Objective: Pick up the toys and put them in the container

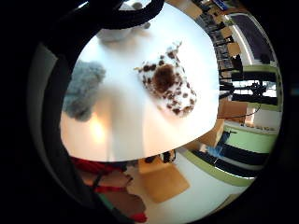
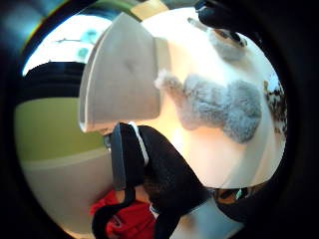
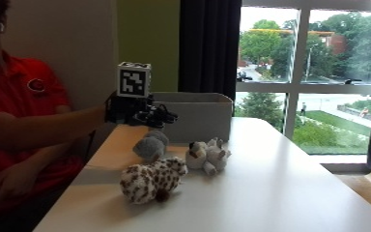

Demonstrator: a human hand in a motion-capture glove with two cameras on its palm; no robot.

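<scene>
Three plush toys lie on the white table (image 3: 276, 193): a grey one (image 3: 150, 145), a brown-spotted white one (image 3: 152, 180) nearer the front edge, and a grey-and-white one (image 3: 208, 155) beside them. The grey fabric container (image 3: 195, 113) stands just behind the toys. My gloved right hand (image 3: 139, 114) hovers above the grey toy, in front of the container's near corner, with fingers loosely curled and nothing in them. The palm views look down on the grey toy (image 2: 219, 104), the container (image 2: 122, 74), the spotted toy (image 1: 168, 84) and the grey-and-white toy (image 2: 227, 42).
The person sits at the table's left end, with the bare hand resting low at the lap. A large window and a dark curtain (image 3: 208, 46) stand behind the table. A wooden chair (image 1: 163, 182) is on the floor beside the table.
</scene>
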